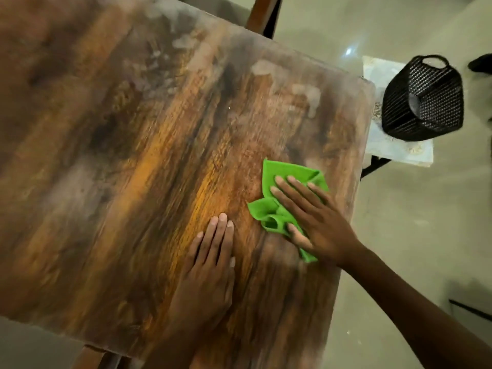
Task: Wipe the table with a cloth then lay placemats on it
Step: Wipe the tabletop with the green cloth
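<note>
A dark wooden table with streaky grain fills most of the head view; pale dusty smears lie along its far edge. A crumpled bright green cloth lies near the table's right edge. My right hand presses flat on the cloth, fingers spread, covering its middle. My left hand rests palm down on the bare wood just left of the cloth, fingers together, holding nothing. No placemats are visible.
A black woven basket stands on a small pale stool right of the table. Brown wooden chair parts show behind the far edge. Grey tiled floor lies to the right.
</note>
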Action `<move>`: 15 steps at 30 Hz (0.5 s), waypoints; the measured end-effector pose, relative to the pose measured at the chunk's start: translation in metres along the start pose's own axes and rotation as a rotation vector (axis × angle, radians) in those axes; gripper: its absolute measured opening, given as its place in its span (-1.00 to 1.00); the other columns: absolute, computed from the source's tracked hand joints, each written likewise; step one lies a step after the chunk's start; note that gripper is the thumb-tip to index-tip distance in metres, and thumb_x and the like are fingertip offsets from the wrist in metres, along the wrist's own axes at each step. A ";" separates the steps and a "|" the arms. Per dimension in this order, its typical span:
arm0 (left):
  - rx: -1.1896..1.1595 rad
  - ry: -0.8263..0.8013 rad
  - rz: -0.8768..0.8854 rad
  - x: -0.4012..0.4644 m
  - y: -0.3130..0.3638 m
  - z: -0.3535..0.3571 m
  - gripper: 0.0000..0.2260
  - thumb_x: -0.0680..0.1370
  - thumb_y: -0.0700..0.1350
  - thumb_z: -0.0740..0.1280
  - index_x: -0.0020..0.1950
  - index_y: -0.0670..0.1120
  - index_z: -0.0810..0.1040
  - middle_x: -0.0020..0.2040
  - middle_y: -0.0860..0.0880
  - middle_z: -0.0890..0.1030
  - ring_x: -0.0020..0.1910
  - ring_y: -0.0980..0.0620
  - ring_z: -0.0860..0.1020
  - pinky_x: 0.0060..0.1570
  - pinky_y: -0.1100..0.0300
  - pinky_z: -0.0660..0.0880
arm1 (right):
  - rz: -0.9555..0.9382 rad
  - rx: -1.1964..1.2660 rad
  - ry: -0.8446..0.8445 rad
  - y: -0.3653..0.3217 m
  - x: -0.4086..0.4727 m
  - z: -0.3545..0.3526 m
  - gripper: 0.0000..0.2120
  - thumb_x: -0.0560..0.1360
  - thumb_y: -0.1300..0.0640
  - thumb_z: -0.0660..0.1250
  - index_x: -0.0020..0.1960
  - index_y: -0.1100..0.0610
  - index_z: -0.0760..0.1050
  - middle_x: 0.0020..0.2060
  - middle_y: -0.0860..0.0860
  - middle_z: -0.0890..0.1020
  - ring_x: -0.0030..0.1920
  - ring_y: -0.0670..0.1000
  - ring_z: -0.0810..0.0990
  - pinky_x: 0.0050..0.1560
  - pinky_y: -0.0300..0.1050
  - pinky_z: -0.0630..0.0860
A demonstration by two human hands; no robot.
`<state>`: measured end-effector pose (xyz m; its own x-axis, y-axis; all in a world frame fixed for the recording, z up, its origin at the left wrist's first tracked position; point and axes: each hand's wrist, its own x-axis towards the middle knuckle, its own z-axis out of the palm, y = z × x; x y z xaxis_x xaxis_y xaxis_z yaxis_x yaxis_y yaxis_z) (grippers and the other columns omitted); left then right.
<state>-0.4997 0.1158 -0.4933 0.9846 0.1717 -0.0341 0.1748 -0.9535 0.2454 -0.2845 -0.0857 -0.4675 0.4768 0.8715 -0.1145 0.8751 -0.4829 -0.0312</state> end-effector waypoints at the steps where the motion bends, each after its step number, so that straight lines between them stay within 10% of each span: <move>1: -0.009 -0.006 -0.006 0.000 -0.001 0.000 -0.42 0.72 -0.04 0.10 0.72 -0.18 0.13 0.74 -0.13 0.11 0.73 -0.09 0.09 0.60 -0.14 0.23 | 0.000 0.005 -0.021 0.007 -0.009 -0.003 -0.30 0.68 -0.10 0.19 0.76 0.01 0.08 0.76 -0.03 0.07 0.75 0.04 0.04 0.65 0.26 0.20; 15: -0.026 -0.041 -0.041 0.003 0.000 0.001 -0.42 0.74 -0.01 0.03 0.75 -0.15 0.04 0.76 -0.09 0.02 0.74 -0.03 -0.02 0.68 -0.04 0.00 | -0.307 0.037 0.041 0.004 0.156 0.003 -0.36 0.73 -0.16 0.04 0.77 -0.01 0.07 0.76 -0.01 0.09 0.75 0.02 0.05 0.68 0.17 0.10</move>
<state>-0.4972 0.1164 -0.4950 0.9763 0.1993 -0.0839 0.2148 -0.9391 0.2682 -0.2069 0.0482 -0.4880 0.1946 0.9794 -0.0536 0.9755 -0.1990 -0.0940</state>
